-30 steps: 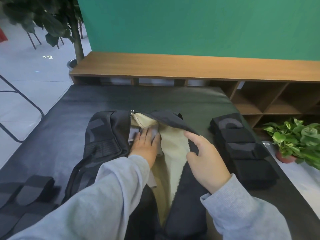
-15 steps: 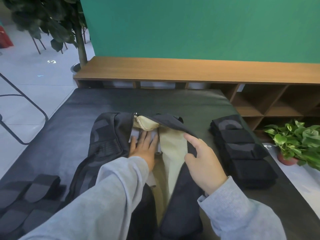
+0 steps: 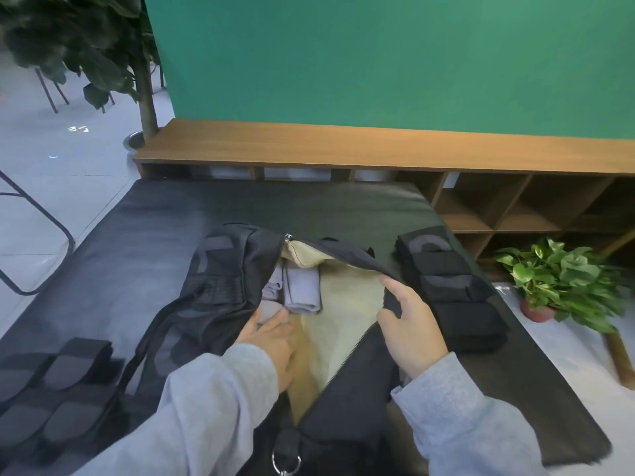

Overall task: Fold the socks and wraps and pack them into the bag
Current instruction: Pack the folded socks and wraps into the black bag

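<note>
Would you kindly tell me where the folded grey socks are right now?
In the head view, the folded grey socks lie inside the open black bag, at its far left end on the tan lining, just beyond the left hand.

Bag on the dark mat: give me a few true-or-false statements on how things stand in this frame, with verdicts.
1. The bag is zipped shut. False: it lies open, showing its tan lining.
2. Folded grey socks lie inside the bag. True.
3. The right hand holds the bag's flap by its edge. True.
4. The left hand rests on the black wraps. False: it is inside the bag opening, near the socks.
5. The potted plant stands on the mat. False: it stands on the floor beside it.
</note>
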Action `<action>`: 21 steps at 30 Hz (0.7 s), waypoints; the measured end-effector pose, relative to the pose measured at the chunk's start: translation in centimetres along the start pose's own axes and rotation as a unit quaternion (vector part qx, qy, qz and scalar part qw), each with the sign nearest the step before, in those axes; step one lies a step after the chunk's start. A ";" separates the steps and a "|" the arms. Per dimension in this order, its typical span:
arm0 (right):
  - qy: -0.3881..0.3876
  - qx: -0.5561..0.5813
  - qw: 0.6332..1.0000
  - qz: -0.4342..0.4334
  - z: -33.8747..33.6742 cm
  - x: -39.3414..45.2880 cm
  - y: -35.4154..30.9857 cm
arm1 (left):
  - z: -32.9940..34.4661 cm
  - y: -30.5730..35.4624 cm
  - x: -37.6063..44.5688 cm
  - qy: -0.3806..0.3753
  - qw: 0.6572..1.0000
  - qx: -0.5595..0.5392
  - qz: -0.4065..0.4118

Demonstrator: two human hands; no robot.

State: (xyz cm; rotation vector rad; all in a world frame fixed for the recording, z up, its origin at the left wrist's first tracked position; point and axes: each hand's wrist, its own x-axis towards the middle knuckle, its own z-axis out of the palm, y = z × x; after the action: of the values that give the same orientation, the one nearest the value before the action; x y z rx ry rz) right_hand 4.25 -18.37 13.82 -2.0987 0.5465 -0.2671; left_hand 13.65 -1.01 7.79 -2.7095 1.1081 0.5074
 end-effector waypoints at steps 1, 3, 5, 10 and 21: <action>-0.012 0.002 1.000 -0.002 -0.1 -0.3 0.3 | 0.2 -0.1 -0.1 0.018 1.000 -0.013 0.005; -0.029 0.015 0.999 -0.018 -0.5 -0.8 1.0 | 1.2 -0.6 -0.1 0.064 0.996 -0.053 0.016; -0.022 0.033 0.999 -0.032 -0.8 -1.5 1.7 | 1.8 -0.9 -0.3 0.133 0.986 -0.078 0.060; 0.048 0.068 0.996 -0.021 -1.3 -2.6 3.8 | 4.8 -1.4 -0.1 0.260 0.958 -0.051 0.107; 0.177 0.058 0.950 0.252 -2.7 0.0 10.3 | 6.0 -1.7 0.2 0.312 0.937 -0.109 0.114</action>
State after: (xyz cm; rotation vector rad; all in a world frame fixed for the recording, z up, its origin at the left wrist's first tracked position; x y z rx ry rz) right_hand 0.34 -25.22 6.75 -1.7313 1.2242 -0.3690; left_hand 13.49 1.76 2.21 -3.0445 1.6069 -0.2584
